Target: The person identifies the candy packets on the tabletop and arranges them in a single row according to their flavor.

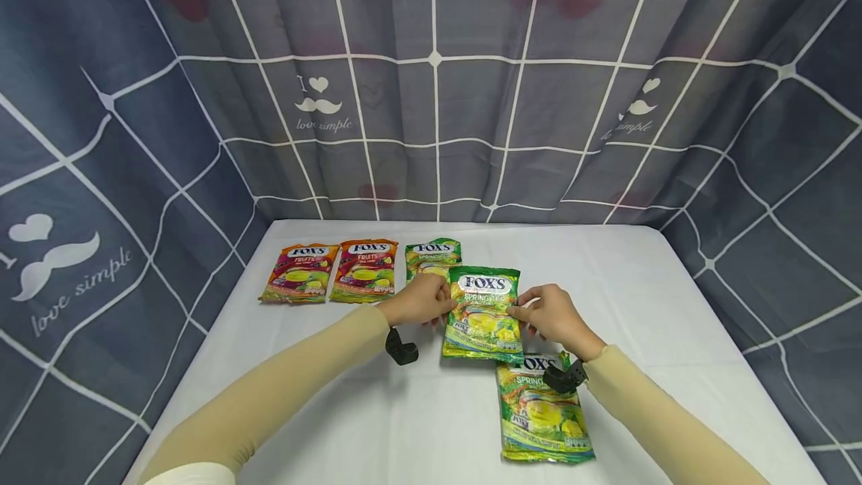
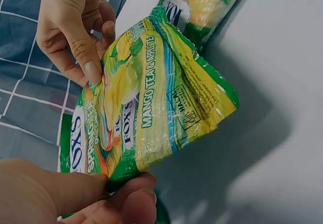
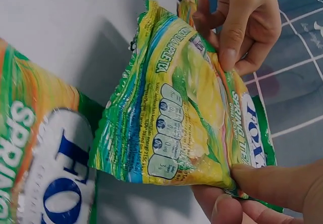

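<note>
A green and yellow Fox's Spring Tea candy bag is held up off the table between both hands. My left hand pinches its left edge, thumb in front and fingers behind. On the opposite edge, my right hand pinches in the same way. In the left wrist view the bag tilts, and its shadow falls on the white cloth. A second Spring Tea bag lies flat below my right wrist. Another green bag lies behind the left hand, its lower part hidden.
Two orange and purple Fox's Fruits bags, one at the far left and one beside it, lie along the back of the white table. Dark checked curtains surround its back and sides.
</note>
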Available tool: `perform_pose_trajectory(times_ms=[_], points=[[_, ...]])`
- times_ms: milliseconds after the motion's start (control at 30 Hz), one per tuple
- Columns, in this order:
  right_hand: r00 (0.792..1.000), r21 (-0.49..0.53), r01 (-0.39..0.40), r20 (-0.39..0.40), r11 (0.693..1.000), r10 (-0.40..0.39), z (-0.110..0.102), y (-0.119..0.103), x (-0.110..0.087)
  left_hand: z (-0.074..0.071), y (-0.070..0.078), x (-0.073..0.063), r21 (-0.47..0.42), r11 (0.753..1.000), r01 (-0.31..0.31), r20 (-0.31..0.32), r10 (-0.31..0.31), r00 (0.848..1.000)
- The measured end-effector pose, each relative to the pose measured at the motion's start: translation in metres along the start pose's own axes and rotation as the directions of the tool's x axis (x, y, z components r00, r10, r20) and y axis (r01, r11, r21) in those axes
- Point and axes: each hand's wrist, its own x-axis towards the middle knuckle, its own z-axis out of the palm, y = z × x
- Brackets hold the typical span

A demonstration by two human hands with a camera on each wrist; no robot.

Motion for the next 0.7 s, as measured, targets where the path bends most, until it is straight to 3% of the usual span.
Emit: perform_pose_trajectory(times_ms=[233,533,700], points=[[0.998,-0.014,-0.007,-0.054,1.000,0.006,-0.007,0.010,0.014,0.002,0.004,0.021,0.040,0.999,0.010,-0.064,-0.007,0.998],[0.991,-0.008,-0.019,-0.132,1.000,0.018,-0.021,0.025,0.034,0.009,0.008,0.060,0.118,0.991,0.057,-0.126,-0.042,0.991],[0.985,-0.012,-0.037,-0.167,0.999,0.034,-0.026,0.031,0.046,0.010,0.013,0.073,0.176,0.983,0.056,-0.160,-0.027,0.987]])
